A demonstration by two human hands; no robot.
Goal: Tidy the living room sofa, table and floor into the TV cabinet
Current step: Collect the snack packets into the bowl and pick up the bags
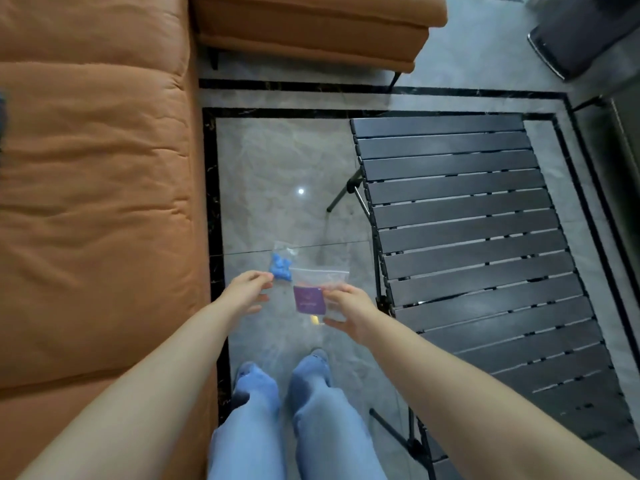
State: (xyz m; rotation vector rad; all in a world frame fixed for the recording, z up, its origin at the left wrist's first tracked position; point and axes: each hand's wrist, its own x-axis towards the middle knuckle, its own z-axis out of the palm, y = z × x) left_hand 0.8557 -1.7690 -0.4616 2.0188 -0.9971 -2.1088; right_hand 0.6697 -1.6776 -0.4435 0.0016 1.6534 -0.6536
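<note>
Left hand [247, 289] pinching a small clear bag of blue bits [281, 265] by its lower corner, right hand [349, 306] gripping a zip bag with a purple card [313, 296], both held lower centre of frame above the grey floor [277, 174]. Bags side by side, nearly touching, so probably easy to merge into one hand. No TV cabinet anywhere in shot; orange sofa [93, 185] left, slatted table [467, 220] right.
</note>
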